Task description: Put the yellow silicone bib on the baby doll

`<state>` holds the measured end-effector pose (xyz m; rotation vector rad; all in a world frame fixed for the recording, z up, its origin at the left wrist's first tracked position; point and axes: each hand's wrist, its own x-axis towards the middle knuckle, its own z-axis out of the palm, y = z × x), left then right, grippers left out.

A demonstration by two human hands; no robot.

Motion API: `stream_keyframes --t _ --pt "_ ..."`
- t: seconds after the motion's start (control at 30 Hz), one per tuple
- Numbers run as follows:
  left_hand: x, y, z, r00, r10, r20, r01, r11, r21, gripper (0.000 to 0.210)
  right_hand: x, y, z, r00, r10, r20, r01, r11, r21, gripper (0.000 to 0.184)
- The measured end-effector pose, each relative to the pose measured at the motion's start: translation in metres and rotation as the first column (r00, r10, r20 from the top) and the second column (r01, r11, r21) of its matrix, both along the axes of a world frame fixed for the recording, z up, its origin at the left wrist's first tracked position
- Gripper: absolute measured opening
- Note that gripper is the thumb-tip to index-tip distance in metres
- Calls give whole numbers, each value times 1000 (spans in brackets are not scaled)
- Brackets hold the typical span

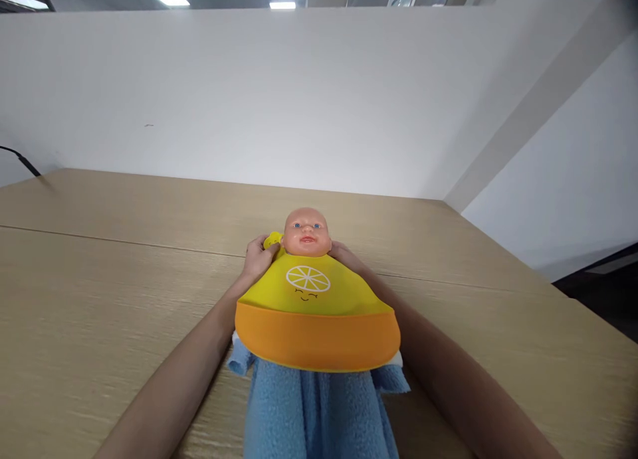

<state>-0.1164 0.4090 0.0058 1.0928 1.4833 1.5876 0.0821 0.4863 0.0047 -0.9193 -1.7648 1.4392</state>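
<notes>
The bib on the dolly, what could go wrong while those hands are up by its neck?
The left hand pinches the yellow bib's strap beside the doll's neck; the strap might slip from the fingers. The right hand is mostly hidden behind the doll's neck, so the fastening would be done by feel and could miss. The doll lies on a blue blanket on the wooden table, so tugging the bib could slide it sideways.

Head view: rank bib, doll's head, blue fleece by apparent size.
1. Bib and blue fleece: similar; the fleece is cut off by the frame and nearer the camera, so unranked.
2. Doll's head: clearly smallest.
</notes>
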Motion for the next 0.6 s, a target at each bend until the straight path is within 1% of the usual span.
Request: stream_keyframes --t 0.07,0.2,0.33,0.43,0.5,0.6 --pt "0 -1 0 999 6 -45 -5 1000 8 17 0 0 2 998 41 -54 -42 999 -31 29" --pt "0 -2 0 996 15 -86 -14 1000 11 19 -1 -1 4 992 76 -98 -84 993 -80 27" --pt "0 -3 2 990 16 -138 -13 1000 21 22 0 -3 4 985 113 -132 -126 987 -98 29" --pt "-1 -3 2 981 33 -191 -27 999 32 22 3 -3 2 981 147 -124 -160 982 -101 30" --pt "-2 -3 1 977 31 -213 -26 999 29 22 2 -2 -1 987 137 -82 -144 985 -90 30" --pt "-4 -1 -1 974 25 -225 -22 1000 17 23 -9 3 -6 1000 17 16 -17 1000 -17 29"
